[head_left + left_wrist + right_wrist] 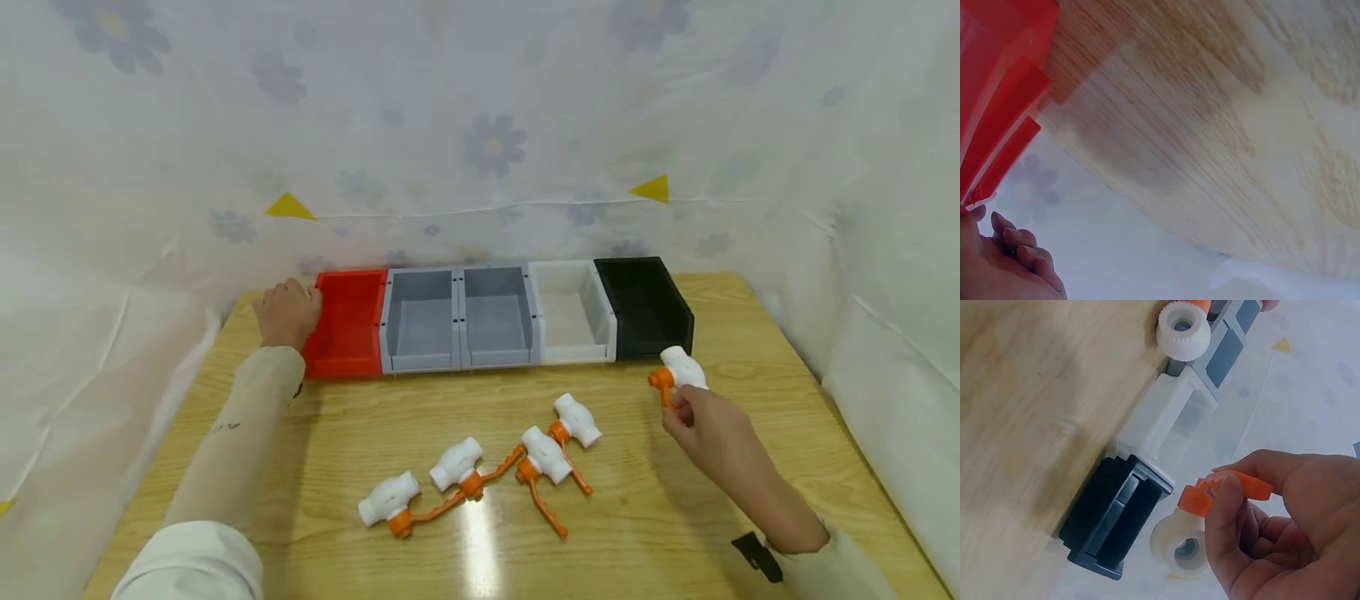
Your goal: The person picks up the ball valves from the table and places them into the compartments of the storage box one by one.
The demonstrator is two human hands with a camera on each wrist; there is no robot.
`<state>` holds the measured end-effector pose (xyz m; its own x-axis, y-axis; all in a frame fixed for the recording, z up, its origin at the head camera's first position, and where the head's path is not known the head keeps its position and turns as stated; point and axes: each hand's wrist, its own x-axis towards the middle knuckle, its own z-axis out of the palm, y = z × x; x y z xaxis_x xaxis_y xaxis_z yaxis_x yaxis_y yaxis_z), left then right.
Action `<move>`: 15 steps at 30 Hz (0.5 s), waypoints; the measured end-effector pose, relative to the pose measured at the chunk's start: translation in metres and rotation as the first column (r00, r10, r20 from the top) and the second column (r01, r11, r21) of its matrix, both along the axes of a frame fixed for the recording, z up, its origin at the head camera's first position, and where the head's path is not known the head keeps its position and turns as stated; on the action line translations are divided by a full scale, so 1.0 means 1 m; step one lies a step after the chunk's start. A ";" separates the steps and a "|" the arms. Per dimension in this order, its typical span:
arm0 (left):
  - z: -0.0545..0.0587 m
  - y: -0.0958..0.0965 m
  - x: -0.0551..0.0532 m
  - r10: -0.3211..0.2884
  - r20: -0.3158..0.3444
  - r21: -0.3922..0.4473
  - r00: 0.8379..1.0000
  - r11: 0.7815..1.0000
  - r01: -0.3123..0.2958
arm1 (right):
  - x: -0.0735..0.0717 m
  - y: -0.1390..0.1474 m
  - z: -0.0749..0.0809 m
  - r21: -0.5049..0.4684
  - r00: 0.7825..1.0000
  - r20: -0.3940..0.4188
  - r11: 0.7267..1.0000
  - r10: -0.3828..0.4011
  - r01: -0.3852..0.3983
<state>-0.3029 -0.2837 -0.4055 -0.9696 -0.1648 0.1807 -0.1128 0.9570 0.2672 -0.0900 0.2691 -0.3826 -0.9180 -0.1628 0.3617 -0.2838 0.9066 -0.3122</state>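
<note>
My right hand pinches a white ball valve by its orange handle, between thumb and fingers. The valve is off the table, just in front of the black bin. At the far left, my left hand is beside the red bin; its thumb meets the bin's edge and its fingers are loosely curled. In the left wrist view those fingers hold nothing. More white valves with orange handles, including one ball valve near the middle, lie on the wooden table.
Between the red and black bins stand two grey bins and a white bin, all in one row along the table's back. A flowered sheet hangs behind and at both sides. Two yellow triangles are stuck on it.
</note>
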 end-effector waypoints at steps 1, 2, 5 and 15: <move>0.000 0.000 0.000 -0.001 -0.004 -0.005 1.000 1.000 0.001 | -0.003 -0.001 0.001 0.001 1.000 -0.007 1.000 0.001 -0.001; 0.000 0.000 0.000 -0.002 -0.009 -0.007 1.000 1.000 0.002 | -0.006 -0.001 0.001 0.002 1.000 -0.012 1.000 0.002 -0.002; 0.000 -0.001 0.000 -0.006 -0.034 -0.017 0.999 1.000 0.006 | -0.014 -0.004 0.001 0.004 1.000 -0.013 1.000 -0.001 0.001; 0.002 -0.004 0.001 -0.009 0.005 -0.027 1.000 1.000 0.009 | -0.053 -0.005 -0.007 -0.022 0.999 0.044 1.000 -0.019 0.020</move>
<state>-0.3016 -0.2875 -0.4036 -0.9720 -0.1509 0.1799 -0.1052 0.9649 0.2407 -0.1430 0.2646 -0.3891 -0.9359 -0.1373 0.3245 -0.2520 0.9045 -0.3441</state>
